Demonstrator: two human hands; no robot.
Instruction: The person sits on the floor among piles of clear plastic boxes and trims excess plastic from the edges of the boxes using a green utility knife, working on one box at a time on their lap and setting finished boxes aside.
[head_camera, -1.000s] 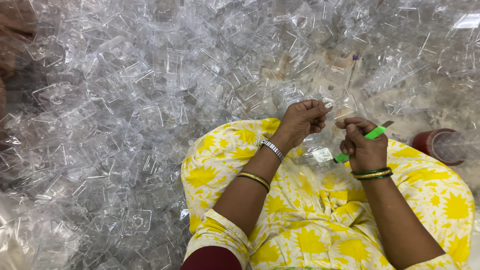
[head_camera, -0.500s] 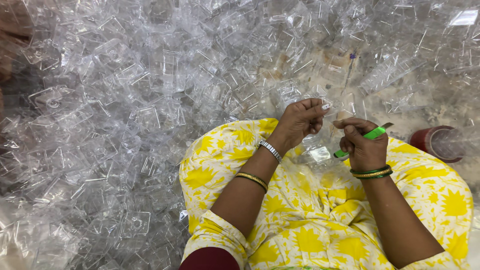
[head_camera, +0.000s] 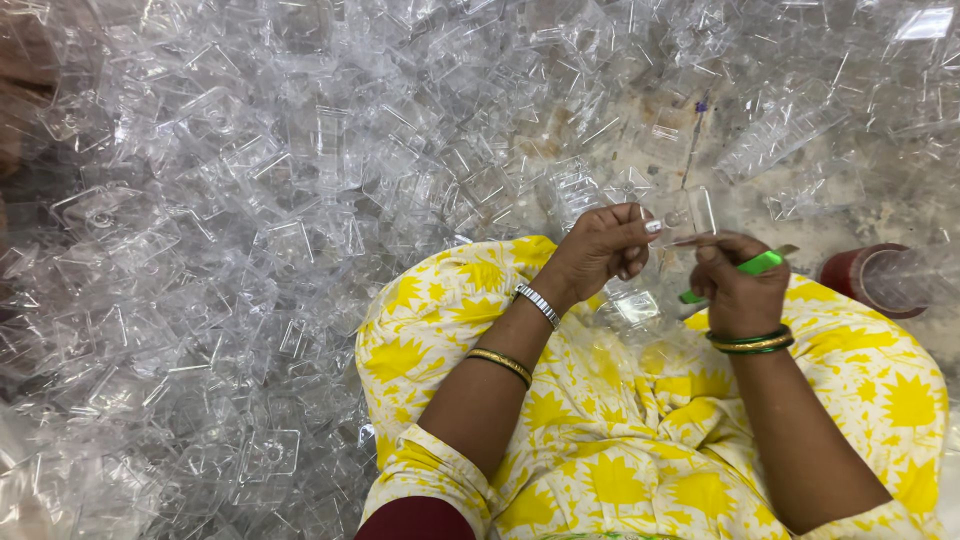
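Here clear plastic piece pinched by left hand, glassy, square-edged.

Clear plastic piece (upright), green-handled tool

Two bare hands show, the left hand and the right hand. One green-handled cutting tool, one dark red round container, and clear moulded plastic pieces heaped across the floor, too many to count. Three bangles: one gold and one silver on the left arm, one green-and-gold stack on the right wrist.
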